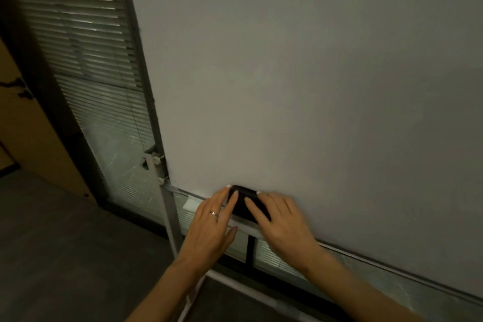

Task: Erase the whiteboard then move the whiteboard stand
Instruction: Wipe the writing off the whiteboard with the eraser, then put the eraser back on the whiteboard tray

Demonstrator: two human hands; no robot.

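Note:
A large whiteboard (300,81) fills most of the view, and its surface looks blank. It hangs on a pale metal stand (169,214) whose upright runs down the board's left edge. A black eraser (244,200) sits at the board's bottom left, on the tray along the lower edge. My left hand (213,219) rests flat on the eraser's left side, with a ring on one finger. My right hand (281,222) covers the eraser's right side, fingers pointing up and left. Both hands touch the eraser; neither visibly closes around it.
Behind the board stands a glass wall with closed slatted blinds (86,42). A wooden door or panel (34,144) is at the far left. Dark grey floor (65,256) spreads at the lower left. The stand's base bar (251,293) runs along the floor below the board.

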